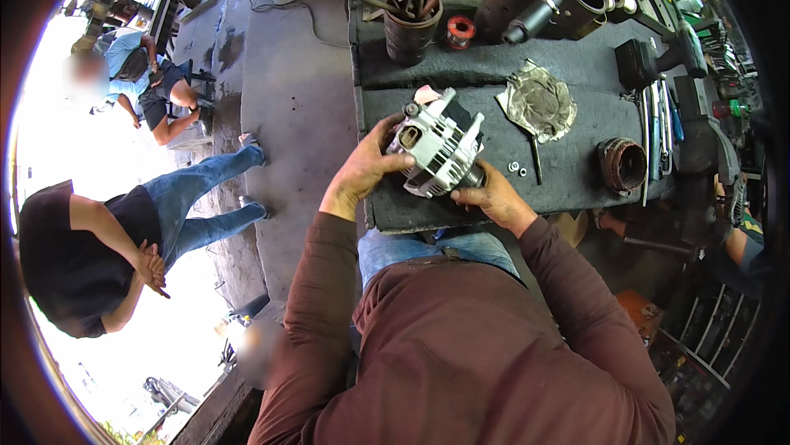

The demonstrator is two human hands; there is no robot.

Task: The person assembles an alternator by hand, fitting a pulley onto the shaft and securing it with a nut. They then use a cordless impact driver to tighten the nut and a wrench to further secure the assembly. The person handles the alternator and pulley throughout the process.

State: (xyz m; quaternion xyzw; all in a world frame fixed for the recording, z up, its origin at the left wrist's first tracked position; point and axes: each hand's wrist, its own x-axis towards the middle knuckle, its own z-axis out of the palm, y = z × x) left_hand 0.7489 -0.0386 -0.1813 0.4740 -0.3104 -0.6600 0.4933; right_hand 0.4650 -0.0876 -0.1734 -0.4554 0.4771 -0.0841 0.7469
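Note:
Between my two hands is a silver alternator (436,145), held over the near left part of a dark workbench (461,219). My left hand (368,167) grips its left side, with the thumb lying on the housing beside the connector socket. Against the lower right side, near the dark pulley end, my right hand (494,198) closes with its thumb on top. The fingers of both hands are partly hidden under the alternator. A few small nuts (515,168) lie to the right, beside a thin dark rod (537,160).
Behind these lies a crumpled, greasy cloth-like piece (539,102). At the right are a round copper-wound stator (621,165), wrenches (655,128) and a cordless drill (662,58). Tool-filled cans (411,34) and a red spool (461,31) line the back. Two people stand or sit at the left.

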